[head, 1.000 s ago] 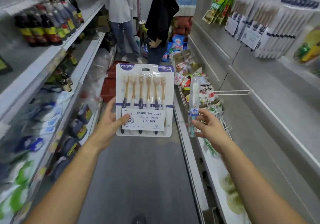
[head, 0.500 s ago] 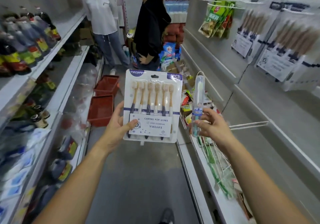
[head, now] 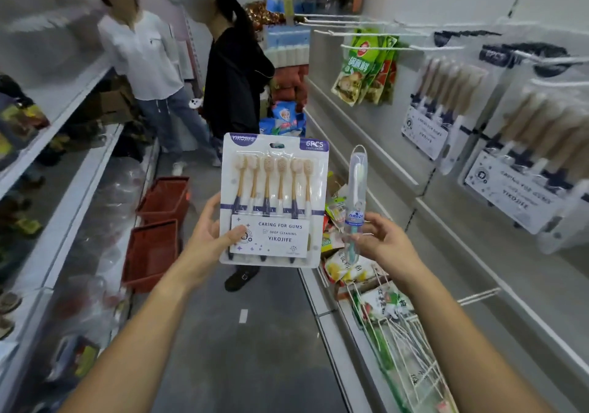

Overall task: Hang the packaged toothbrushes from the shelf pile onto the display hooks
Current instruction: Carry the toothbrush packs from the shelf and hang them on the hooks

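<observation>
Upright, left hand [head: 208,237] grips the "YIKOJIFE" "6PCS" toothbrush pack [head: 274,200].

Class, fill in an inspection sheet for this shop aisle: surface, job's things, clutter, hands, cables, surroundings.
Surface: lower right shelf, crowded.
Job's things: six-brush pack upright in left hand; single cased toothbrush in right hand; matching packs hang on the right wall.
Clutter: snack packets and loose wire hooks on that shelf.
Hands: both gripping.
Cables: nothing seen.
Surroundings: two people ahead, red baskets on floor.
</observation>
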`<state>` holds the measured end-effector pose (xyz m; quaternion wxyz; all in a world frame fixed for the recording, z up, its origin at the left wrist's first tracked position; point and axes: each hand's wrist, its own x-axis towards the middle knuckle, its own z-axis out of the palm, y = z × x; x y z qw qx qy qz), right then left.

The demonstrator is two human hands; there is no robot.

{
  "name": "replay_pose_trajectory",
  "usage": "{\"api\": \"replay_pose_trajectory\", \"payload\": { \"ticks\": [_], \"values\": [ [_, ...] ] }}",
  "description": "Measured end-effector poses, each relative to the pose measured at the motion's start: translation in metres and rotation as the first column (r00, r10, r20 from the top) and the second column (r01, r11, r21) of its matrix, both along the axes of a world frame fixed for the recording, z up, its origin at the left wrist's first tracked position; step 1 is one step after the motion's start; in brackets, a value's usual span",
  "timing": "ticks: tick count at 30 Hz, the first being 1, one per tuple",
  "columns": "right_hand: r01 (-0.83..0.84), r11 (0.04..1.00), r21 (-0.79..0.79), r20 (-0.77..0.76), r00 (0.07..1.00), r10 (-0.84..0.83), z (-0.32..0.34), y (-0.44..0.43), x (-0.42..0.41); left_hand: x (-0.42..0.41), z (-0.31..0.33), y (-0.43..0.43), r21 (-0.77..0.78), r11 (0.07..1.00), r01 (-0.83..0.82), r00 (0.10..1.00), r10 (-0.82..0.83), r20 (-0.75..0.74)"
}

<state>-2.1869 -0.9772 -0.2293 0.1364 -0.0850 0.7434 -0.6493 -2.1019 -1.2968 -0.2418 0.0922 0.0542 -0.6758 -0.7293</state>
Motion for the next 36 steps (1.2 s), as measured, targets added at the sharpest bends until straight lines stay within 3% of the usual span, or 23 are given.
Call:
{"api": "replay_pose_trajectory", "payload": {
  "ticks": [12,21,31,36],
  "values": [
    [0.308,0.951,0.031,0.000,0.951,-0.308,-0.010,0.014,-0.065,-0.165,-0.005,-0.004,0.050,0.958,0.283,0.959,-0.281,-0.038],
    [0.684,0.728,-0.035,-0.011,0.729,-0.685,0.007,0.020,-0.038,-0.274,0.020,0.026,0.031,0.757,0.652,0.757,-0.650,-0.069],
    [0.883,0.467,-0.036,-0.109,0.461,-0.880,0.035,0.038,0.079,-0.241,0.054,0.105,0.006,0.517,0.856,0.514,-0.850,-0.118],
    [0.908,0.417,-0.041,-0.159,0.406,-0.900,0.043,0.063,0.141,-0.198,0.070,0.136,-0.017,0.495,0.869,0.490,-0.863,-0.122]
  ]
}}
